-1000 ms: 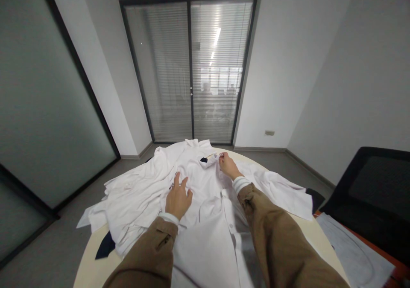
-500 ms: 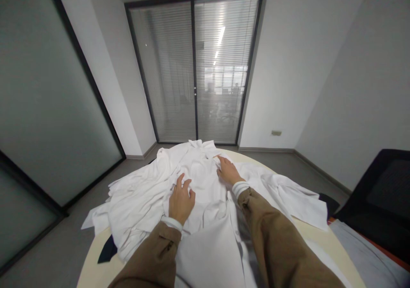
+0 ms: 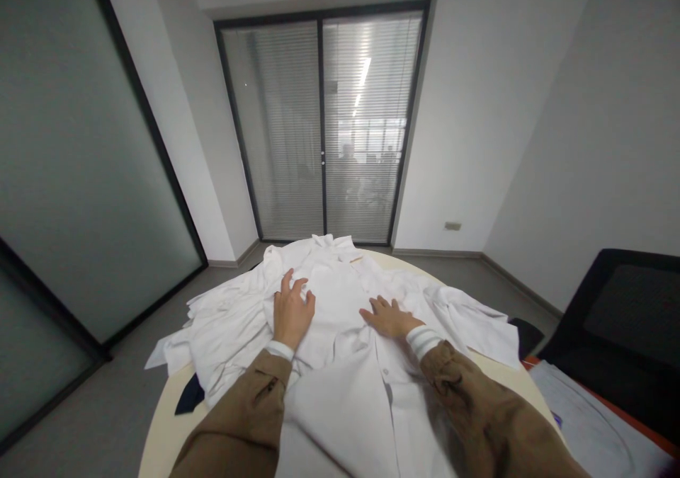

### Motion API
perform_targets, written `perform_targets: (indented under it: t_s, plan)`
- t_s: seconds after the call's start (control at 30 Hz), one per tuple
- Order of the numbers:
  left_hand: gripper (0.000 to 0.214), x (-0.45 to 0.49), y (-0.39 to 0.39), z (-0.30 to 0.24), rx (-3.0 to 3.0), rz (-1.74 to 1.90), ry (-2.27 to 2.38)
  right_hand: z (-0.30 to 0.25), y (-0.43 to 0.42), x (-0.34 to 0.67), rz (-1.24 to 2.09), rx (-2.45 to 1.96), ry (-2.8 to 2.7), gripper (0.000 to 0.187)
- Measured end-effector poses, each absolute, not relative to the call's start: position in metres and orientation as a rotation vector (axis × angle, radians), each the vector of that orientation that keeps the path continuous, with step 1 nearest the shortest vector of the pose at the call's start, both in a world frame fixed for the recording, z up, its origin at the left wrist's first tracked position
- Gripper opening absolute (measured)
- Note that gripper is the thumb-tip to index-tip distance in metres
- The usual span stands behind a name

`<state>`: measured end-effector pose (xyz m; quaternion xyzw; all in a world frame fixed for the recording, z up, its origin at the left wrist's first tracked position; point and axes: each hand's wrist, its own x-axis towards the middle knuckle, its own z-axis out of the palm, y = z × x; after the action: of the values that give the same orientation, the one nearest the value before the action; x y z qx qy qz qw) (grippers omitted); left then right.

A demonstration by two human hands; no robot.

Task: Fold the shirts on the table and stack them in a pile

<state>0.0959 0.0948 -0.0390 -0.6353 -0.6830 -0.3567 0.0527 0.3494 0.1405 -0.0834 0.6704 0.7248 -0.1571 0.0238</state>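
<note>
A white buttoned garment, like a shirt or lab coat [image 3: 340, 407], lies spread over a round pale table [image 3: 159, 432], its collar toward the far edge. My left hand [image 3: 292, 310] rests on the cloth left of the middle, fingers spread and slightly bent. On the right, my right hand [image 3: 390, 317] lies palm down on the garment beside its front opening, fingers apart. Neither hand holds anything. Wrinkled white cloth [image 3: 228, 329] is bunched at the left, and a white sleeve [image 3: 472, 315] stretches to the right edge of the table.
A dark blue piece [image 3: 190, 396] shows from under the cloth at the left. A black mesh chair [image 3: 627, 315] stands at the right, with grey fabric [image 3: 579, 411] near it. Glass doors with blinds [image 3: 321, 131] are beyond the table.
My right hand has come back from near the collar toward me and flattened on the cloth. My left hand has shifted slightly up and left. The view has tilted a little.
</note>
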Motion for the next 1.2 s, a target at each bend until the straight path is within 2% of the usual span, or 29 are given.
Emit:
perform_targets:
  t_s: [0.2,0.37,0.5,0.7,0.77,1.03,1.2]
  plan:
    - [0.034,0.071,0.087,-0.006,-1.814,-1.131,-1.950,-0.094,0.125,0.351,-0.563,2.079,2.240,0.088]
    - [0.041,0.051,0.081,0.011,-1.621,-1.297,-1.996,-0.096,0.121,0.354,-0.530,2.060,2.312,0.089]
    - [0.038,0.040,0.082,0.019,-1.541,-1.410,-1.936,-0.095,0.118,0.353,-0.500,2.067,2.300,0.088]
    - [0.046,0.034,0.082,0.010,-1.792,-0.974,-2.302,-0.094,0.116,0.350,-0.475,2.081,2.296,0.087]
    - [0.046,0.035,0.082,0.007,-1.744,-0.948,-2.323,-0.094,0.115,0.350,-0.471,2.084,2.302,0.087]
    - [0.066,0.035,0.080,0.018,-1.311,-1.436,-1.958,-0.096,0.116,0.352,-0.470,2.081,2.313,0.087]
    - [0.050,0.034,0.082,0.018,-1.540,-1.477,-1.757,-0.100,0.117,0.353,-0.480,2.099,2.326,0.088]
